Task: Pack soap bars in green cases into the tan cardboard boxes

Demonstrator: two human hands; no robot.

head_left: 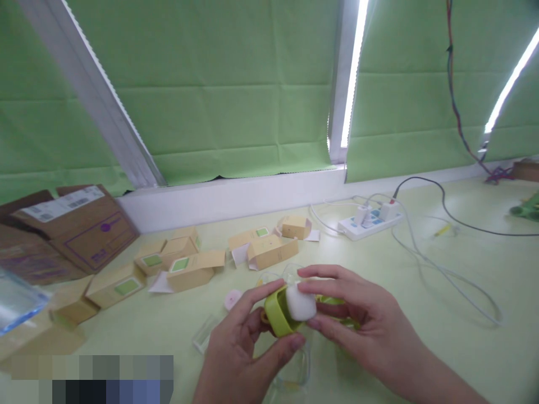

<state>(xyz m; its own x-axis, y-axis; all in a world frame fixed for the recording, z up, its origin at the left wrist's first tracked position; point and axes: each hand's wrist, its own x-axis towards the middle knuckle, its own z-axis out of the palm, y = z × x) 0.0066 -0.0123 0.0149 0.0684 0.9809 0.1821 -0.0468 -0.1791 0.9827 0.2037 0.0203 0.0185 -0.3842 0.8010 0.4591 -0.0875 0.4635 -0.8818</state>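
My left hand point(248, 342) has its fingers wrapped round a yellow-green earphone case cover point(278, 314), whose hollow side faces right. A small ring shows at the cover's left side. In my right hand point(357, 320) a white rounded earphone case point(302, 304) is pinched between thumb and fingers, partly at the mouth of the cover. Whether it sits inside cannot be made out fully. Behind the right fingers a yellow-green strip point(332, 301) shows in part. Clear plastic pieces point(205, 335) and a round pink item point(232, 299) lie beside and beneath my hands.
Several small tan boxes point(197, 269), some with flaps up, lie across the table's left and middle. A large cardboard box point(92, 230) stands at the far left. A white power strip point(370, 223) with plugs and trailing cables sits at the back right, before green blinds point(236, 84).
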